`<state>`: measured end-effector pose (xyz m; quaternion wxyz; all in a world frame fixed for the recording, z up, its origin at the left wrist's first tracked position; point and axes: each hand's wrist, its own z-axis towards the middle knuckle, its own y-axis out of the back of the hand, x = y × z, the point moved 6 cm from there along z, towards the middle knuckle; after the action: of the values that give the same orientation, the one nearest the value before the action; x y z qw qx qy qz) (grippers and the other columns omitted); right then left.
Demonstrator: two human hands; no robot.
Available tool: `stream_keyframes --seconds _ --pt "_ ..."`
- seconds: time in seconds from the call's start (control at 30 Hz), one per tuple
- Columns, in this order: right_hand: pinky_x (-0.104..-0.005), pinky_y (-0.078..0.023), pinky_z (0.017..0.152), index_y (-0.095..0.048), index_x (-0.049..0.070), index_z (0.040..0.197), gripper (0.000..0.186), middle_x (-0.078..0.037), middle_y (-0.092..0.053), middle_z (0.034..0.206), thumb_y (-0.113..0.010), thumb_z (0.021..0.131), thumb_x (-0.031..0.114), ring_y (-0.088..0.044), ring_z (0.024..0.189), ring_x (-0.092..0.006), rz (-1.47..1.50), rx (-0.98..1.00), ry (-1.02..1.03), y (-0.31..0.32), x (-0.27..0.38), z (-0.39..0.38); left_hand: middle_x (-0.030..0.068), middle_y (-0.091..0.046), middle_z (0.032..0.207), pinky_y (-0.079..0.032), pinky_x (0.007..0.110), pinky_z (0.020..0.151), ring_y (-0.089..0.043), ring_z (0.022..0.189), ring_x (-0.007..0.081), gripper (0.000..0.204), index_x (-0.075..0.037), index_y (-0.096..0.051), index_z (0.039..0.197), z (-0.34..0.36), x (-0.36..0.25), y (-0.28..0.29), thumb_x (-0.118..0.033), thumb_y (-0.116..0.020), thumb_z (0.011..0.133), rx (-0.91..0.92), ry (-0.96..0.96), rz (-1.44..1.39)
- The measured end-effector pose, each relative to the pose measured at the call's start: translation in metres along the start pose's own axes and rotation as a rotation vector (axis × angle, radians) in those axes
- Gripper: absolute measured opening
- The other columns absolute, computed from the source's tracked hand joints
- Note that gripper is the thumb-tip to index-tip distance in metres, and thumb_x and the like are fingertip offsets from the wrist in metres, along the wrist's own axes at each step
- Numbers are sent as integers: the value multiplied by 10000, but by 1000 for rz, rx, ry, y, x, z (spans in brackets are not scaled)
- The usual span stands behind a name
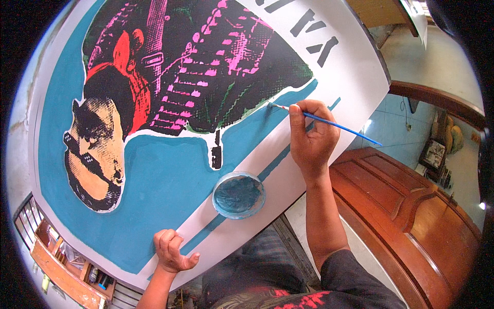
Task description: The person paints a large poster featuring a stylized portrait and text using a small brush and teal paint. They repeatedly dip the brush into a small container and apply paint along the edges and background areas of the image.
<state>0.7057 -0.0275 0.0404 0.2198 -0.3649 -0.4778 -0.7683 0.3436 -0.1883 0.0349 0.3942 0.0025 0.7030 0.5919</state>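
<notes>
My right hand (pixel 314 135) pinches a thin paintbrush (pixel 337 125) with a blue handle. The brush tip touches the painted sheet at the border between the blue background and the white outline of a printed figure. That large white sheet or board (pixel 355 98) carries the figure (pixel 206 72) upside down, in black, pink, red and tan. Near its lower edge rests my left hand (pixel 174 251), fingers loosely bent and thumb held apart, gripping nothing. Between the hands, a round tub of blue paint (pixel 239 195) stands on the sheet, over a blue stripe (pixel 206 233).
A brown panelled wooden door or board (pixel 401 206) lies to the right. Wooden shelving with small items (pixel 77 262) is at the lower left. Black lettering strokes (pixel 309 38) mark the sheet's upper right. Light blue tiles (pixel 391 126) show beyond the right edge.
</notes>
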Motion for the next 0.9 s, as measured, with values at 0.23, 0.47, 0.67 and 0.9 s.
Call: stream_keyframes --seconds 0.23,0.47,0.67,0.9 --pt "-302 -488 602 -637 32 804 115 -102 -650 747 -737 836 80 -619 656 -197 64 37 78 -1 4 -1 115 -454 1007 -413 436 787 -478 894 290 517 -84 -479 1013 1 -1 0 -572 -558 864 -9 4 -4" --pt "-329 -486 624 -637 43 783 122 -100 -642 732 -759 791 53 -621 669 -227 27 36 51 -3 5 0 117 -458 1014 -410 436 788 -477 902 293 516 -80 -481 1016 -1 0 0 -567 -559 866 6 -1 0" --pt "-325 -490 632 -639 39 783 120 -98 -643 726 -758 787 45 -627 678 -225 24 -58 8 1 2 -2 116 -458 1011 -412 434 783 -478 900 290 514 -78 -477 1020 0 0 1 -564 -554 871 8 -4 7" --pt "-326 -488 643 -629 35 791 124 -92 -647 728 -753 787 34 -621 675 -227 53 69 136 -5 8 0 115 -460 1009 -412 436 780 -480 892 292 513 -80 -472 1022 -1 0 0 -563 -554 870 13 0 5"
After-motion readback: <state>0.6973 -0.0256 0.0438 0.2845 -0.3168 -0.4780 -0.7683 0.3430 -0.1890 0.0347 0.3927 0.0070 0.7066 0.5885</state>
